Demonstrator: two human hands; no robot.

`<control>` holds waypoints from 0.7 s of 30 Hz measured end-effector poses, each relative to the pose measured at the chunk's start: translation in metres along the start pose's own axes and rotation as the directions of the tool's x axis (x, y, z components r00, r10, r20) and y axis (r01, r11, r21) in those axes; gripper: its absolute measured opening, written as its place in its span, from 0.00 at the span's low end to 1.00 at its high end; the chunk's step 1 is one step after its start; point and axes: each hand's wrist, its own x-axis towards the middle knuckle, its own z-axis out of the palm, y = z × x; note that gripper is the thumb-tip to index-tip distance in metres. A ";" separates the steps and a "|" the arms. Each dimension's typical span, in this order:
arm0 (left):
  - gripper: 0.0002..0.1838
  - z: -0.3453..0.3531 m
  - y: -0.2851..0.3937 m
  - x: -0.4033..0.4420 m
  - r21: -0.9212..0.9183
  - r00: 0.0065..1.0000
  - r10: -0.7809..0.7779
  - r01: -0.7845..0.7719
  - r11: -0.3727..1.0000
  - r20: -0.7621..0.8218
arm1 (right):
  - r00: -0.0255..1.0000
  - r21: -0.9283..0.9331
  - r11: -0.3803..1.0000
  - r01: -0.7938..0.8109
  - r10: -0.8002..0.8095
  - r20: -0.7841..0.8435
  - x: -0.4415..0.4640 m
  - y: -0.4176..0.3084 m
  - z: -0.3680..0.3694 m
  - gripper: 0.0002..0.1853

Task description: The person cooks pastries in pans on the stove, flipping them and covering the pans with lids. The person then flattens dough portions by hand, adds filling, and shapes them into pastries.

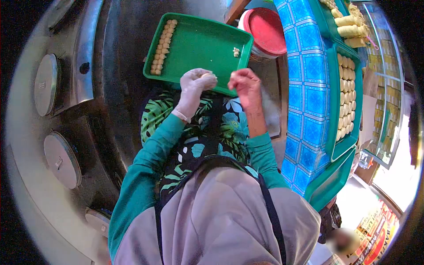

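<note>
My left hand (197, 82), in a thin whitish glove, is closed over the near edge of a green tray (202, 43). A bit of pale dough (206, 76) shows between its thumb and fingers. To its right, my bare right hand (246, 85) is held with fingers curled in; what they hold, if anything, is hidden. The two hands are apart. Small round dough balls (164, 46) stand in packed rows along the tray's left side. A little crumbly lump of dough (236, 52) lies near its right side.
A bucket with a red lid (266, 31) stands behind the tray. At right, a table with a blue checked cloth (304, 84) bears another green tray (332, 101) of dough pieces (347, 95) and several pale rolls (350, 26). Round lidded openings (62, 159) line the left.
</note>
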 end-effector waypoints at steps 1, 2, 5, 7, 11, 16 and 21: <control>0.13 -0.003 0.003 0.000 -0.189 0.996 -0.089 0.091 0.978 0.020 | 0.990 -0.154 0.983 0.097 -0.111 -0.083 0.012 -0.008 -0.003 0.02; 0.13 -0.004 0.006 0.001 -0.190 0.996 -0.088 0.090 0.978 0.019 | 0.962 -0.311 0.934 0.176 -0.230 -0.147 0.025 -0.015 -0.005 0.02; 0.13 -0.007 0.023 0.001 -0.484 0.979 -0.185 0.206 0.851 0.090 | 0.906 -0.912 0.370 0.180 -0.424 0.007 0.081 -0.017 -0.036 0.06; 0.14 -0.008 0.027 0.002 -0.524 0.982 -0.157 0.191 0.830 0.109 | 0.877 -0.963 0.042 0.266 -0.426 0.223 0.122 -0.008 -0.062 0.07; 0.20 -0.013 0.025 0.003 -0.596 0.981 -0.078 0.170 0.784 0.177 | 0.747 -0.798 -0.556 0.234 -0.422 0.514 0.153 0.022 -0.082 0.06; 0.22 -0.015 0.040 -0.003 -0.456 0.974 -0.142 0.209 0.865 0.176 | 0.879 -0.804 -0.564 0.187 -0.269 0.393 0.135 -0.004 -0.055 0.06; 0.17 -0.007 0.042 -0.004 -0.497 0.974 -0.111 0.198 0.845 0.199 | 0.888 -0.876 0.242 0.417 -0.312 0.337 0.050 -0.020 0.011 0.07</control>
